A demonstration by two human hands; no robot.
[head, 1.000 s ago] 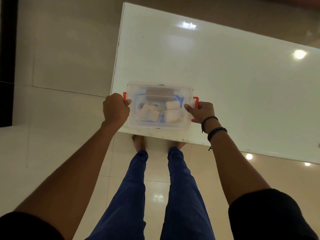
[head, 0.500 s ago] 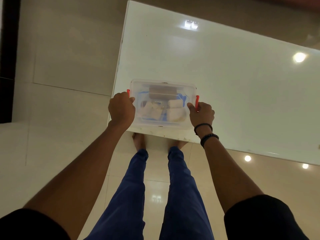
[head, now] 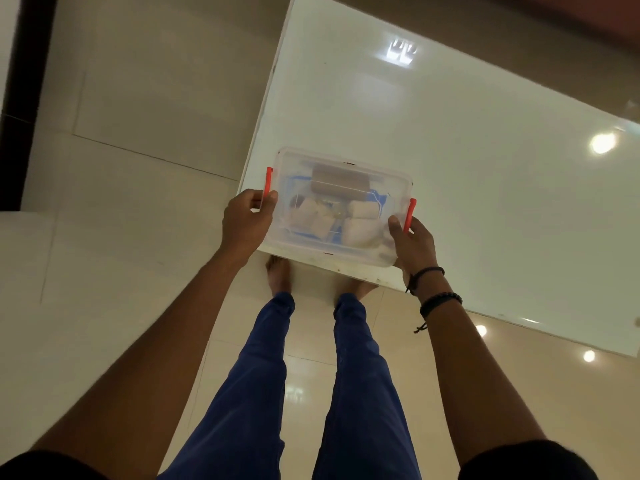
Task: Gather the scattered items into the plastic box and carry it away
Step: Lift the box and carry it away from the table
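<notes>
White glossy surface occupies the upper right, showing reflected ceiling lights and small marks along its near edge. Floor of pale polished tiles with visible grout lines, also reflecting lights. Dark vertical strip at far left. Blue trousers and bare feet below the surface edge.

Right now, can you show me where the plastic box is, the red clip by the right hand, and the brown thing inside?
plastic box (head: 332,252): head view, near clear wall.
red clip (head: 410,214): head view, middle of the clip.
brown thing (head: 341,180): head view, its top face.
</notes>
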